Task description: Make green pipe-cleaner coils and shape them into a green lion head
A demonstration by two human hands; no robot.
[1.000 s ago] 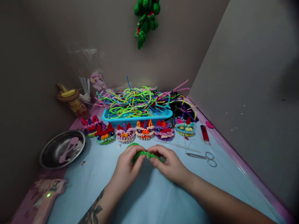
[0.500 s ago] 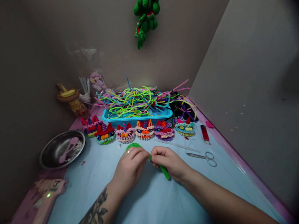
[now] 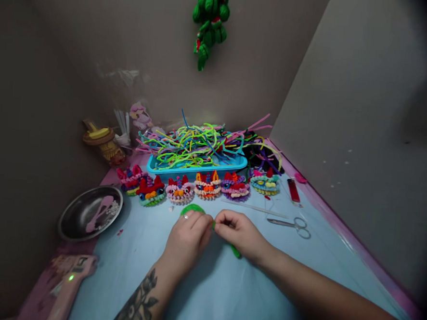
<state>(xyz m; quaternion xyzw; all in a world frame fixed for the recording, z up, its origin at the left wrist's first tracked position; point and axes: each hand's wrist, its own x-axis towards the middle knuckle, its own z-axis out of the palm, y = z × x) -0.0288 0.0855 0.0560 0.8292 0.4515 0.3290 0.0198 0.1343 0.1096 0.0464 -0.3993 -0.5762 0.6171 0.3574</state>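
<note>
My left hand (image 3: 190,233) is closed around a green pipe cleaner (image 3: 193,208), part of which curves out above the fingers. Fingertip to fingertip with it, my right hand (image 3: 241,234) pinches the same green strand. A green end (image 3: 235,250) pokes out beneath the right palm. Both hands are low over the light blue table cover (image 3: 205,294). Most of the green piece is hidden by the fingers. Behind the hands stands a row of colourful pipe-cleaner lion heads, among them an orange and cream one (image 3: 208,185) and a purple and red one (image 3: 235,186).
A blue tray (image 3: 198,171) heaped with pipe cleaners stands at the back. Scissors (image 3: 292,225) lie to the right, near a red lighter-like object (image 3: 293,190). At left are a metal bowl (image 3: 68,218) with beads and a pink glue gun (image 3: 72,281). Green ornaments (image 3: 209,27) hang on the wall.
The right hand has turned a little, and less of the green end shows below it. The left hand has barely moved. The whole view has shifted slightly.
</note>
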